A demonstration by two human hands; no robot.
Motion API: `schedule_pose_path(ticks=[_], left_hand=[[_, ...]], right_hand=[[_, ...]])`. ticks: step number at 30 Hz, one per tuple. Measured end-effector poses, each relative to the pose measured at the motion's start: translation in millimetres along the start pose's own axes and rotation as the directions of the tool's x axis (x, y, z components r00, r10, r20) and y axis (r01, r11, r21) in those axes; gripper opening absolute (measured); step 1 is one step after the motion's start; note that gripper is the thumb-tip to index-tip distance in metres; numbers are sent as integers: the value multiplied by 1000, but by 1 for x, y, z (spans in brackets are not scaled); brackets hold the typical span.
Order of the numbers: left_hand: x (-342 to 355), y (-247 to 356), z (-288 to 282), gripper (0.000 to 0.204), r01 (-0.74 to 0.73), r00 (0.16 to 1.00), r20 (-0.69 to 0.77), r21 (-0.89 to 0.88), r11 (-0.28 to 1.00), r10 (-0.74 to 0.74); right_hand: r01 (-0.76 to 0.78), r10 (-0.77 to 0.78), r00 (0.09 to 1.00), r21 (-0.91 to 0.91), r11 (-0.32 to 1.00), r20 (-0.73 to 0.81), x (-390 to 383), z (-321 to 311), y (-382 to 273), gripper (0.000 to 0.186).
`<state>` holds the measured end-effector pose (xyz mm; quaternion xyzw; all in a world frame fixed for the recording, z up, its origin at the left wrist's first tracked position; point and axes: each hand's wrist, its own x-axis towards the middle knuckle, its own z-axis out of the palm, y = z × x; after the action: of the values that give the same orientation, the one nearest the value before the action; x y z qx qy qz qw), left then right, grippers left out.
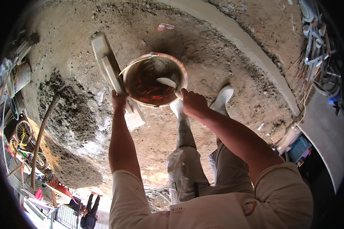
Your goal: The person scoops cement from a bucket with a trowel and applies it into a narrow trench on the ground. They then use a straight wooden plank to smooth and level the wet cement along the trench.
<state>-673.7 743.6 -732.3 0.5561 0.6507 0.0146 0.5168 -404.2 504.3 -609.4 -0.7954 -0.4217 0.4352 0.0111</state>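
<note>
A round bucket (184, 70) with a worn, pale orange rim is in front of me at the middle. Its inside looks dark and reddish, with a grey crust on the far wall. My left hand (119, 101) is closed round the handle bar of a long plastering float (101, 47), which slants along the bucket's left side. At the bucket's near right rim, my right hand (195, 103) grips a trowel by its handle. The trowel's pale blade (166, 81) reaches over or into the bucket; how deep I cannot tell.
Dark wet mortar or mud (65, 107) lies on the dirt at the left, beside a curved hose (46, 126). A concrete strip (248, 42) bends round the far right. Metal scraps (317, 45) lie beyond it. A bicycle (23, 131) and another person (88, 213) are at lower left.
</note>
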Motion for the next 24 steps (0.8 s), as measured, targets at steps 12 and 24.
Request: schedule_pose_path(ticks=[12,24], left_hand=[[-41,132,68,39,-413,910,123,161,896,397],[-71,218,138,52,-517,856,320,482,707,407]], right_hand=[[25,-144,958,-428,904,-248,34,-67,49,17],[-26,83,981,-304,952,175,49,-80,97,23]])
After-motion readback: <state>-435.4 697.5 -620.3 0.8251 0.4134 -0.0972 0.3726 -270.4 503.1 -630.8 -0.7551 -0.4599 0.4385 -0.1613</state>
